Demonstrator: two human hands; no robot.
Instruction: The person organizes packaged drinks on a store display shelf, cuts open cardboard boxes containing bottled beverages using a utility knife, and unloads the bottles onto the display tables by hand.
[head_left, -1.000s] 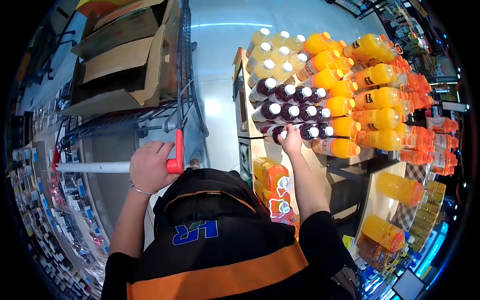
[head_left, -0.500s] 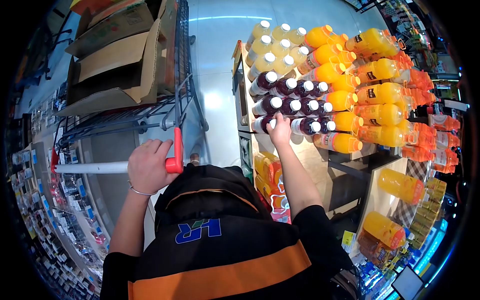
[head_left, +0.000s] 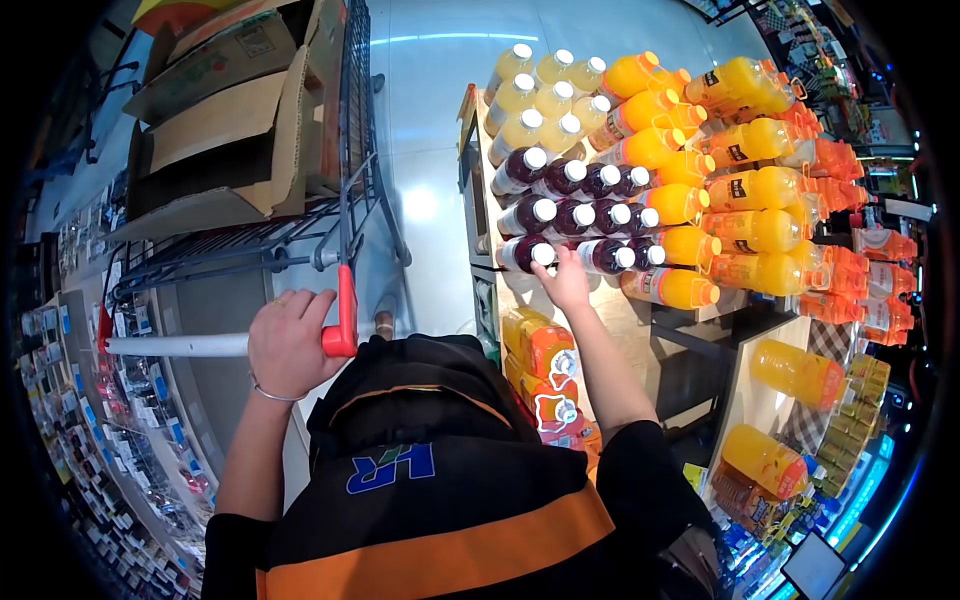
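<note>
My left hand [head_left: 288, 345] is wrapped around the shopping cart handle [head_left: 185, 346], close to its red end piece. At the front row of the bottle display, my right hand [head_left: 567, 284] has thumb and fingers apart, right beside the white cap of a dark purple juice bottle [head_left: 515, 254]. That bottle stands at the front left corner of the purple group. Another dark juice bottle [head_left: 600, 255] is just to the right of my fingers.
A cardboard box [head_left: 215, 150] with open flaps sits in the cart [head_left: 355, 190]. Pale yellow bottles [head_left: 515, 92] stand behind the purple ones, orange juice bottles [head_left: 765, 186] to the right. Packed orange drinks [head_left: 535, 345] lie below the wooden display top [head_left: 615, 312].
My right hand has moved slightly right, off the front purple bottle's cap, and its fingers have spread. My left hand stays on the cart handle. The view has shifted slightly.
</note>
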